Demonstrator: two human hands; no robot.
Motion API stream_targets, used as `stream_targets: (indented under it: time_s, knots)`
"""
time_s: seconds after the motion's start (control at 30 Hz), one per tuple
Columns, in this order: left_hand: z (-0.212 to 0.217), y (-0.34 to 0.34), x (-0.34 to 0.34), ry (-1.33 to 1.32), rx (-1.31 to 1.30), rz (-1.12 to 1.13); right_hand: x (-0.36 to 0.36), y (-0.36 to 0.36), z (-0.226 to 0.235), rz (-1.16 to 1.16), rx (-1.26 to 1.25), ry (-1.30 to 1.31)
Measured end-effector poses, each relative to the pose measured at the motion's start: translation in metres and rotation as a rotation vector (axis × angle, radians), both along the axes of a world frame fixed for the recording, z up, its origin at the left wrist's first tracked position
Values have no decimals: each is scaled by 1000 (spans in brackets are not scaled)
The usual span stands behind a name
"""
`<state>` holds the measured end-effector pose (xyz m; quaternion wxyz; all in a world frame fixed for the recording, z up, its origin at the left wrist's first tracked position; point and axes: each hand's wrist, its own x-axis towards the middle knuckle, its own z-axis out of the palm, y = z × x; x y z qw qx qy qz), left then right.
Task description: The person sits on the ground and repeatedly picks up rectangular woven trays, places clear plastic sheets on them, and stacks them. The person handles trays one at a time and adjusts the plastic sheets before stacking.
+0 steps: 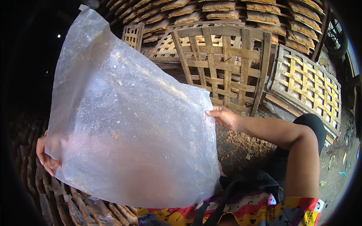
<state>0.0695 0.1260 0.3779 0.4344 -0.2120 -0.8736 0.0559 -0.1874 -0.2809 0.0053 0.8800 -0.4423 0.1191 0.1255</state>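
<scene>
Over by the far side, tiers of crusty orange-brown slabs (264,17) climb in rows. A woven slat frame (226,56) stands tilted before them; to its right slopes another lattice panel (306,82). Tan crumbs (247,145) litter the floor (333,188), a blue scrap (343,173) farther right.

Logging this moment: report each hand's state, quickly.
Left hand: partly behind the translucent sheet; grip cannot be told.
Right hand: closed, pinching the sheet's right edge.

Beyond and right of the sheet (135,124) stands a lattice frame (226,69), stacked slabs (218,6) behind.
</scene>
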Motion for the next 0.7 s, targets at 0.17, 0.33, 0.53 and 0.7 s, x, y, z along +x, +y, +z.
stream_targets:
  time_s: [0.17,0.33,0.53,0.7]
  knots:
    - [-11,-51,-44,46,148,-232,-2,-29,18,-153,-64,-51]
    - [-40,-141,-79,239,616,-313,-9,-37,19,-296,-412,297]
    - [-69,-225,-128,390,983,-454,11,-53,95,-215,-668,-281]
    - [-89,-261,-141,376,1044,-607,25,-80,131,-231,-697,-677]
